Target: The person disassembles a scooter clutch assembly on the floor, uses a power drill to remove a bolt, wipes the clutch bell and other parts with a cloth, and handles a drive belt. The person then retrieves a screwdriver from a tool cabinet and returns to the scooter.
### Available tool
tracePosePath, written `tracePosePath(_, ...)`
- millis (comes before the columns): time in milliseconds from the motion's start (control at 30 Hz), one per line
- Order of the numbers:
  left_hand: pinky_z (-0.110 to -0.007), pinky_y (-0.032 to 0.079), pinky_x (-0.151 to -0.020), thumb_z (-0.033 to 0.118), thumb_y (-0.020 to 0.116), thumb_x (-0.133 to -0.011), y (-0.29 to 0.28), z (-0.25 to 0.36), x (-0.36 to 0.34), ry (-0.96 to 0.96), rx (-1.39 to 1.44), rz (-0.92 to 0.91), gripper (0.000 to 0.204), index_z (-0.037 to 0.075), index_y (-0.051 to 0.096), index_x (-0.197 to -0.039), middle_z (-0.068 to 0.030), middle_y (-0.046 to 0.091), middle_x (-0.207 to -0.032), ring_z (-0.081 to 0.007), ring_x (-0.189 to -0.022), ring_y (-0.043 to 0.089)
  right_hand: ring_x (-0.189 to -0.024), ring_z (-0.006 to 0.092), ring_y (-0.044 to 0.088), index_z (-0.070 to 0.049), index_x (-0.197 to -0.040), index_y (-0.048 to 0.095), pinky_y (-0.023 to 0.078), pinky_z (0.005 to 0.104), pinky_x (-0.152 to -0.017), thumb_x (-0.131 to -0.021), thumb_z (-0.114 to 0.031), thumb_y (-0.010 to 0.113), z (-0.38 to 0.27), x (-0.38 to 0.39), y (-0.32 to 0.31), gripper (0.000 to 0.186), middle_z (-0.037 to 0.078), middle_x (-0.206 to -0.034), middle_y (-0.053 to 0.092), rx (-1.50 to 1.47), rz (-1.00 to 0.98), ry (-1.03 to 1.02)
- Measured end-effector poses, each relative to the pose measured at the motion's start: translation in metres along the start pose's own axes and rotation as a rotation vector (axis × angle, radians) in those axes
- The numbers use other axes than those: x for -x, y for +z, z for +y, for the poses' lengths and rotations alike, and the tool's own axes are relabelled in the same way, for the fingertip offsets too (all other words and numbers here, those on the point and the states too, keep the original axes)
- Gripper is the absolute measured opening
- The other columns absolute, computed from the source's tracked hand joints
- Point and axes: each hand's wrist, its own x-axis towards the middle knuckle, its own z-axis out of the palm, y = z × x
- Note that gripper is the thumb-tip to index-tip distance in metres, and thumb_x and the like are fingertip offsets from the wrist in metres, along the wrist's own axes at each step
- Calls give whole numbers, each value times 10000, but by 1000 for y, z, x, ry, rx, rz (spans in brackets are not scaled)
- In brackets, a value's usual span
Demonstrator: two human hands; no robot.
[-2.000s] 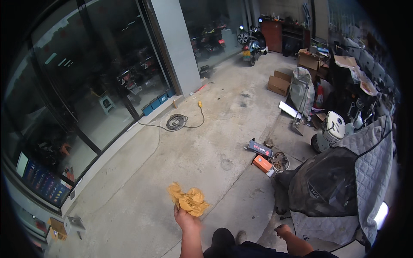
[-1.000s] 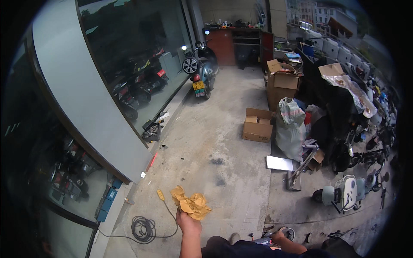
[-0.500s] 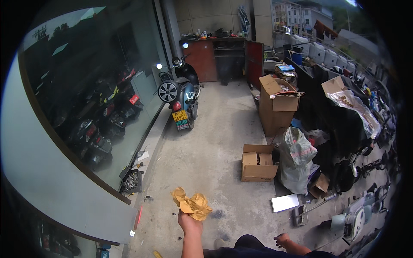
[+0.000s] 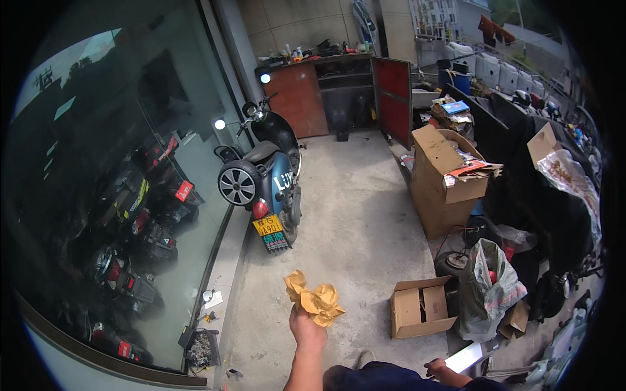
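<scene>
My left hand [image 4: 306, 329] is raised in front of me, fingers clamped on a crumpled yellow paper wad [image 4: 313, 298] above the concrete floor [image 4: 352, 221]. My right hand [image 4: 438, 369] hangs low near an open cardboard box [image 4: 418, 306]; I cannot tell how its fingers sit.

A concrete floor [image 4: 355, 221] bears a parked scooter [image 4: 267, 182] and cardboard boxes [image 4: 420, 306].

You get even daylight on concrete floor [image 4: 352, 215], shadows soft. Strongest light behind cabinet [image 4: 339, 91], upper right, slightly washed out. Glass wall [image 4: 117, 195] left of scooter [image 4: 264, 182] dark, carrying reflections and sky glare. Scooter, centre sharp. Straight edges bow toward rim; black vignette rings frame, detail smears there.
</scene>
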Motion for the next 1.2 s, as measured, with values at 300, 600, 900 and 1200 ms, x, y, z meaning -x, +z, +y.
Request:
tracePosePath(300,-507,563,-1024,204,586,-1051,99,-36,-317,-24,74,36,375,-15,553,-1354,-151,634,-1311,-336,-1199,666,-914,275,782,12,-1271,698,602,386,-857,-945,-303,726,-521,-99,19,455,203,-1038,793,-57,-33,-923)
tracePosePath(600,-479,563,-1028,227,576,-1072,247,-62,-629,-57,-178,-57,378,-23,546,-1354,-138,628,-1309,-310,-1207,663,-763,285,797,88,-938,749,671,427,-606,-922,-203,784,-588,-195,-21,294,193,-888,776,17,116,92)
tracePosePath(900,-512,554,-1047,245,555,-1085,370,-152,-951,-202,-84,59,394,-9,540,-1386,-142,630,-1339,-324,-1226,657,-720,346,771,117,-950,705,658,480,-636,-949,-137,757,-791,-295,-54,260,246,-834,738,-202,136,313)
tracePosePath(1200,-529,573,-1023,193,573,-1047,505,-196,-1226,-118,17,4,359,-12,565,-1342,-146,646,-1290,-339,-1183,673,-1101,377,729,-19,-1070,804,578,437,-987,-855,-349,745,-1377,-508,-152,398,229,-1114,766,174,169,-347)
